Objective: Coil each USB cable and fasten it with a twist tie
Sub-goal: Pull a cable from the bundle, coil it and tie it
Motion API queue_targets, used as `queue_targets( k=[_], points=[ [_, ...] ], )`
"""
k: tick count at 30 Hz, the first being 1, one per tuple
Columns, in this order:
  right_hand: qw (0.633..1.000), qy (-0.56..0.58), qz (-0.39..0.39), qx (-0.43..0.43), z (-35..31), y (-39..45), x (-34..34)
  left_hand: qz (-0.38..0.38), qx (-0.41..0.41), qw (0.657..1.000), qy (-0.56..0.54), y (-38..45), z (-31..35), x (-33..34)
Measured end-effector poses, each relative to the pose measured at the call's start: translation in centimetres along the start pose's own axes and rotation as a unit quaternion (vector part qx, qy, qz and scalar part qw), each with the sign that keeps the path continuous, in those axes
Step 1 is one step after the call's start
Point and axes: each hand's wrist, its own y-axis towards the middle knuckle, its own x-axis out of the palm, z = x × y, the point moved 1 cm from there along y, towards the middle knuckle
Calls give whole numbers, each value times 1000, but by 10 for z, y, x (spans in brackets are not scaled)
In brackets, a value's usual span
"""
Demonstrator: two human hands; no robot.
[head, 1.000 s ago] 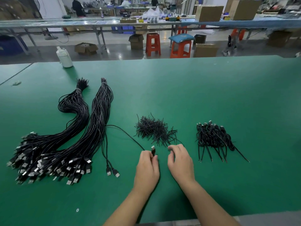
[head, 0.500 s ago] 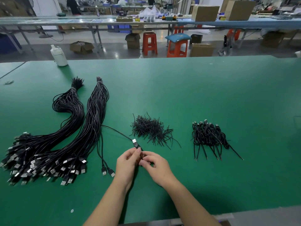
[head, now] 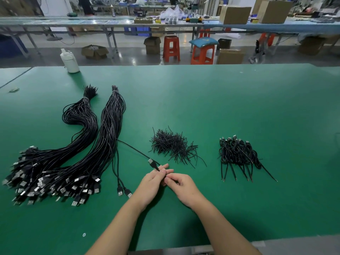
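Cable in hand: one USB cable [head: 137, 151] runs from the nearer bundle at 10 o'clock down to the hands; its metal plug [head: 151, 161] sticks up just past the left fingertips.
Left hand [head: 152, 183]: fingers curled round the cable just below the plug, holding it.
Right hand [head: 181, 186]: fingertips pinch the same cable right beside the left hand; the two hands touch.
Change: a second ago the hands sat apart, the right one reaching toward the ties; now they are joined on the cable and the plug has tipped up and leftward. I read this as the start of the coil, no loop visible yet.
Twist ties [head: 173, 146]: loose pile at 12 o'clock, near the hands, within easy reach.
Done pile [head: 239, 155]: coiled cables at 2 o'clock, well apart from the hands.
Uncoiled stock [head: 77, 162]: two long bundles from 9 to 11 o'clock; two stray plugs [head: 124, 192] lie just left of the left wrist.
Room: bare green table [head: 239, 100] beyond and to the right; near edge sits close under the forearms.
Far corner: white bottle [head: 69, 60] at 11 o'clock, out of the way.
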Motion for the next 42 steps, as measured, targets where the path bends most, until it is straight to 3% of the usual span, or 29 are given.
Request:
queue_targets(
  k=[8, 12, 14, 17, 20, 22, 24, 27, 29, 31, 33, 35, 38, 42],
  points=[
    [1000, 14, -19, 5, -6, -1, -1, 88, 27, 989, 112, 1, 11, -2],
    [1000, 4, -18, 17, -9, -1, -2, 156, 175, 939, 251, 1, 28, 0],
    [999, -20, -26, 9, -10, -1, 0, 193, 223, 920, 258, 1, 40, 1],
    [998, -51, -39, 7, -10, -1, 1, 236, 236, 925, 183, 0, 59, -4],
    [998, -28, -42, 22, -12, -2, -2, 238, 153, 956, -74, 5, 73, -11],
    [998, -8, -46, 32, -13, -3, -3, 233, 107, 936, -241, 10, 76, -14],
    [998, 3, -52, 42, -13, -4, -4, 223, 92, 913, -330, 11, 75, -17],
    [997, 18, -59, 42, -13, -3, -7, 165, 93, 885, -425, 11, 74, -23],
    [997, 38, -61, 43, -13, -3, -8, 127, 84, 885, -440, 11, 73, -27],
    [996, 46, -61, 48, -13, -3, -7, 71, 40, 903, -421, 9, 74, -30],
    [996, 46, -58, 49, -12, -4, -7, -30, -19, 912, -409, 2, 72, -34],
    [996, 65, -49, 48, -12, -4, -9, -149, -61, 930, -330, -6, 67, -41],
    [992, 104, -39, 57, -13, -5, -14, -286, -97, 952, -52, -20, 60, -39],
    [993, 72, -42, 85, -15, -6, -8, -277, -125, 902, 308, -32, 56, -19]
  ],
)
